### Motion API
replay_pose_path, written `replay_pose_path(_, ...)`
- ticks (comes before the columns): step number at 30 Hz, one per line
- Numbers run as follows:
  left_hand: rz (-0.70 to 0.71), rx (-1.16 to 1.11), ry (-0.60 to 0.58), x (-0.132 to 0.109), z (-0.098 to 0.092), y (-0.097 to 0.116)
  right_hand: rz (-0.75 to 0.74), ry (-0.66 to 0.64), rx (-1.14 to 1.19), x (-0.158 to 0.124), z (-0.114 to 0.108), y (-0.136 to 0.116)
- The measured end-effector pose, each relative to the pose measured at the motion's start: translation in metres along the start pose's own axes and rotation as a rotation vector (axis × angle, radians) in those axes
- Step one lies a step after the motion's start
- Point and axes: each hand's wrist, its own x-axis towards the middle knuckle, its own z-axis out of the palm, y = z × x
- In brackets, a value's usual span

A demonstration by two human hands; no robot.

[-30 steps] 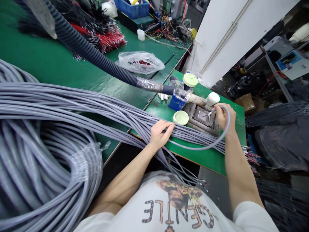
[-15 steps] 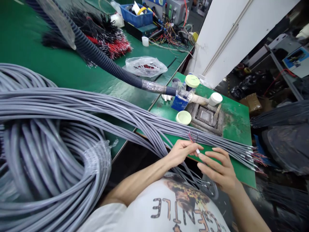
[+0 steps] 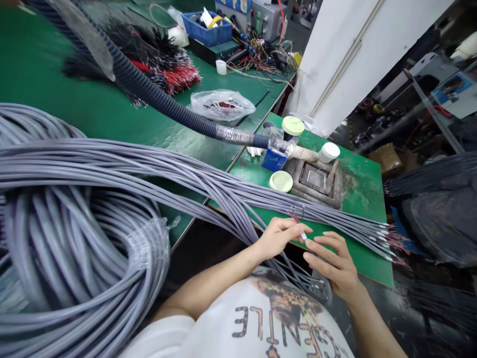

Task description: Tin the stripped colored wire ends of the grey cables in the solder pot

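Observation:
My left hand (image 3: 278, 234) pinches the end of a grey cable (image 3: 302, 233), whose stripped coloured wires (image 3: 295, 215) stick up above the fingers. My right hand (image 3: 333, 262) is just to the right of it, fingers stretched and apart, fingertips close to the cable end. Both hands hover at the near edge of the small green table (image 3: 363, 184). A thick bundle of grey cables (image 3: 208, 186) runs from a big coil (image 3: 74, 248) on the left across this table. A square metal solder pot (image 3: 316, 179) sits behind the bundle.
A dark corrugated hose (image 3: 156, 99) reaches down to the pot. Round white lids (image 3: 280, 181) and jars (image 3: 330, 151), a blue box (image 3: 274, 159), a plastic bag (image 3: 219, 105), red and black wire bunches (image 3: 164, 59) and a blue bin (image 3: 208, 27) lie on the green benches. A white panel (image 3: 343, 54) stands behind.
One second ago my right hand held a cable end at the solder pot and my left rested on the bundle. Both have since drawn back to the near edge; the left now pinches the cable end.

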Motion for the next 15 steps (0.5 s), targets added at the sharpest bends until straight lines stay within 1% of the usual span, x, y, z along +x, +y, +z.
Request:
replay_pose_path(6, 0.025, 0.025, 0.024, 0.0008, -0.0018, -0.0025, 0.020, -0.004, 0.031, -0.0024, 0.0038, 0.0021)
replay_pose_path(11, 0.086, 0.119, 0.072, 0.0019, -0.0020, -0.0023, 0.027, -0.010, 0.025, -0.0047, 0.0076, 0.0040)
replay_pose_path(15, 0.094, 0.140, 0.094, 0.0020, -0.0015, -0.0030, 0.039, -0.013, 0.021, -0.0063, 0.0091, 0.0032)
